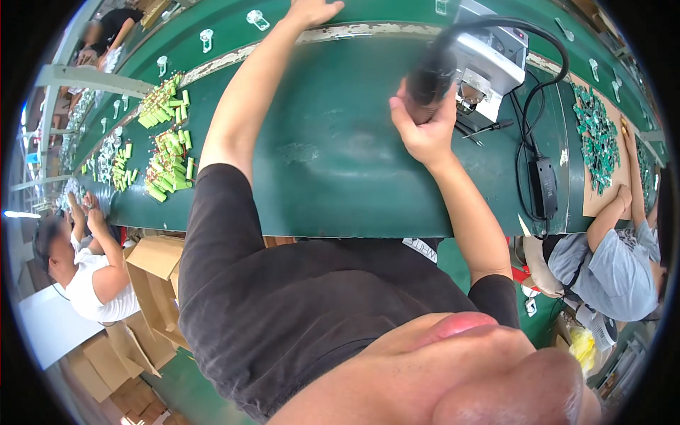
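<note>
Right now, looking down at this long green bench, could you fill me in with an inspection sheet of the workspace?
Surface: long green bench, bare in front of the person.
Job's things: dark handheld tool and a white-grey station box behind it.
Clutter: piles of yellow-green cylinders to the left; green circuit boards on a brown sheet to the right.
Grips: right hand closed round the dark tool; left hand stretched to the bench's far edge, what it touches cannot be told.
Cables: black cable loops from the tool down to a black power brick.
Surroundings: seated co-workers on both sides; cardboard boxes on the floor.
</note>
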Demonstrator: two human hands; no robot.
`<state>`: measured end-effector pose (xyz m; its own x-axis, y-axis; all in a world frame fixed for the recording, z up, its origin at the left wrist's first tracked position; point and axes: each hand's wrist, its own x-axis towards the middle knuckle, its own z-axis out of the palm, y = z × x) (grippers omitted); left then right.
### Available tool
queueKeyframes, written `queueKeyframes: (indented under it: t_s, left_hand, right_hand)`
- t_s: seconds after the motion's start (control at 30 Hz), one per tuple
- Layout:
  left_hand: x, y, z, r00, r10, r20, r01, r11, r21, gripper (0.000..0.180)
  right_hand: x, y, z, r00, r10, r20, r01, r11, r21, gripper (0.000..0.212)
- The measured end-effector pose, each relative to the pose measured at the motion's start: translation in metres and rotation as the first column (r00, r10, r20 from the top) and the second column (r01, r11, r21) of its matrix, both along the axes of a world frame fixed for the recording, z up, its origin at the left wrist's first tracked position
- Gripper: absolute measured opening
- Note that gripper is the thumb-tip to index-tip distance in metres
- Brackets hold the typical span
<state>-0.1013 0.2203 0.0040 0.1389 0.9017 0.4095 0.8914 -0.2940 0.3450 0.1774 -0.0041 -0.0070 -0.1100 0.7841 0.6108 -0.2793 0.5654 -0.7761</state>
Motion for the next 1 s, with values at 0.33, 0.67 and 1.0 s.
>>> queueKeyframes:
  t_s: [0.33, 0.67, 1.0]
  left_hand:
    - [0.087, 0.111, -0.032, 0.969, -0.003, -0.249, 0.012, 0.999, 0.033, 0.077]
    - [0.074, 0.058, -0.019, 0.974, -0.182, -0.131, 0.190, 0.980, 0.054, 0.022]
    - [0.112, -0.214, 0.012, 0.569, -0.822, 0.018, 0.820, 0.566, -0.083, 0.041]
  right_hand:
    - [0.007, 0.001, 0.003, 0.996, -0.020, 0.089, 0.028, 0.995, -0.091, 0.060]
    - [0.020, 0.000, 0.032, 0.977, 0.013, -0.211, -0.062, 0.972, -0.225, 0.044]
    - [0.079, 0.036, 0.088, 0.954, -0.183, -0.237, 0.246, 0.931, 0.270, 0.049]
